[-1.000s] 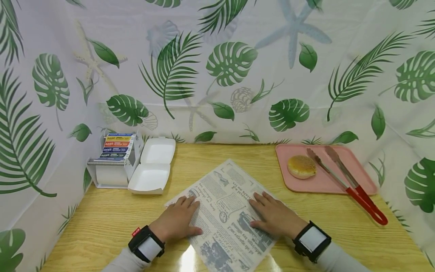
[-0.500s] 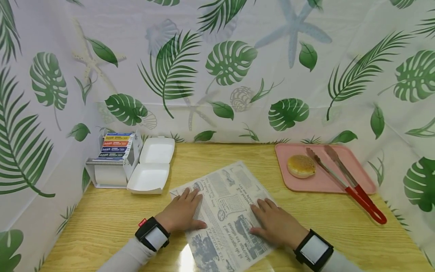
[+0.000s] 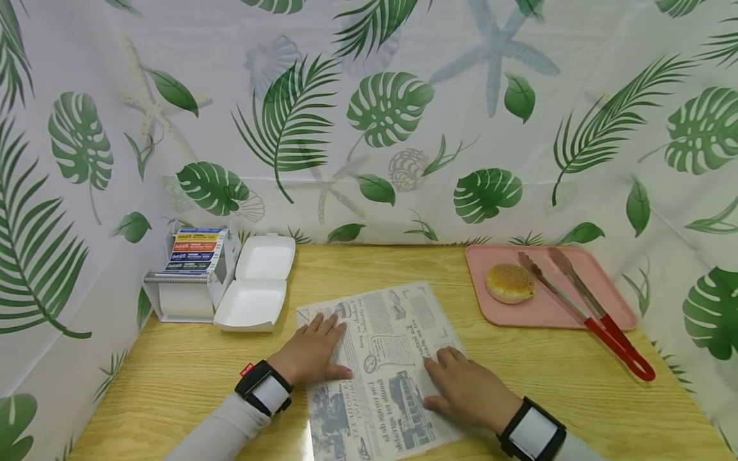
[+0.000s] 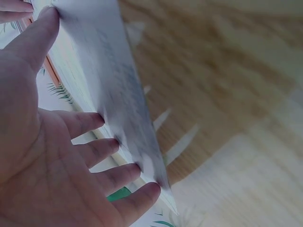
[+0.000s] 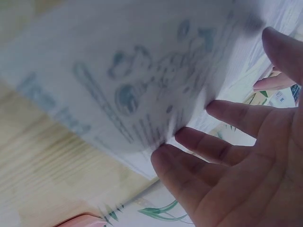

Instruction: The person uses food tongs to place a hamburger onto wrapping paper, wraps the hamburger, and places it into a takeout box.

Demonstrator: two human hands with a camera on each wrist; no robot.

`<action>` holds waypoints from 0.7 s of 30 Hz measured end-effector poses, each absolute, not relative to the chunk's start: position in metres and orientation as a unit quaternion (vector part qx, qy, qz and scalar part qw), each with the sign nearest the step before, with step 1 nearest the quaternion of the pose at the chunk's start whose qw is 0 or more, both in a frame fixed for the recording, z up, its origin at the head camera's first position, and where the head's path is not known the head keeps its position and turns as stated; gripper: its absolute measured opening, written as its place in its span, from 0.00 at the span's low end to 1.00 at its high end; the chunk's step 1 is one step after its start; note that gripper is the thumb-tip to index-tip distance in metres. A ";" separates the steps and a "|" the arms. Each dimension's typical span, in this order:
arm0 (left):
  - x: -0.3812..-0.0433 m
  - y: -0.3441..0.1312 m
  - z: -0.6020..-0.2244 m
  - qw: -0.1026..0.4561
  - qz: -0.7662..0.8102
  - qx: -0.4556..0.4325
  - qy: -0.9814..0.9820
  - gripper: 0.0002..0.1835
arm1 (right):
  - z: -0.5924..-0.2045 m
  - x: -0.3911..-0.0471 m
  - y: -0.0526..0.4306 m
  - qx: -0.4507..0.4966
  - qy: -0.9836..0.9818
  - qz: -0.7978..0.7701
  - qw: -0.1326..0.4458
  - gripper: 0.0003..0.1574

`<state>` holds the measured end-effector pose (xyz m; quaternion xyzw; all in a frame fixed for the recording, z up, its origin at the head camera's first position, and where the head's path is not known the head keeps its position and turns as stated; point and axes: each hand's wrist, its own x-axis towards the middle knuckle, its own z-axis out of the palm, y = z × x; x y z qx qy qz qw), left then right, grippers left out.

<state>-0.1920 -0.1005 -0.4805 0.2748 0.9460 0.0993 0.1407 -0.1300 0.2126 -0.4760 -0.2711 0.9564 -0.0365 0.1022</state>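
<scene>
A sheet of newsprint-patterned food wrapping paper [image 3: 386,346] lies flat on the wooden table, slightly turned. On its left edge rests my left hand [image 3: 311,352], fingers spread and fingertips touching the paper. My right hand [image 3: 469,387] lies on the right edge in much the same way. In the left wrist view, the fingertips of the left hand [image 4: 71,165] meet the paper [image 4: 113,85] near its edge. The right wrist view has the right hand [image 5: 236,151] touching the printed paper [image 5: 156,90] with extended fingers.
A pink tray [image 3: 496,314] at the right holds a sesame bun [image 3: 510,283] and red-handled tongs [image 3: 619,349], whose handles overhang the front edge. Back left stand an open white takeout box [image 3: 254,301] and a label roll dispenser [image 3: 190,275]. A leaf-patterned curtain [image 3: 369,147] encloses the table [image 3: 173,384].
The paper has turned counterclockwise under both hands, from a diamond-like position to a straighter one. The left hand has shifted slightly right, and the right hand has moved a little toward the person.
</scene>
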 end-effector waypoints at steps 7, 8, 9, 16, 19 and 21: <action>-0.197 -0.100 -0.481 0.146 0.099 0.272 0.946 0.53 | -0.473 -0.125 0.211 -0.271 0.956 -0.026 0.107 0.46; -0.198 -0.099 -0.481 0.145 0.099 0.271 0.946 0.53 | -0.473 -0.124 0.210 -0.269 0.956 -0.029 0.112 0.46; -0.199 -0.099 -0.482 0.145 0.099 0.270 0.947 0.54 | -0.472 -0.123 0.209 -0.265 0.956 -0.032 0.119 0.46; -0.202 -0.098 -0.480 0.150 0.102 0.266 0.947 0.55 | -0.469 -0.120 0.206 -0.253 0.956 -0.032 0.145 0.49; -0.203 -0.097 -0.480 0.147 0.107 0.267 0.946 0.55 | -0.469 -0.117 0.206 -0.270 0.953 -0.028 0.136 0.49; -0.204 -0.096 -0.481 0.145 0.108 0.267 0.946 0.55 | -0.470 -0.116 0.206 -0.280 0.951 -0.029 0.132 0.49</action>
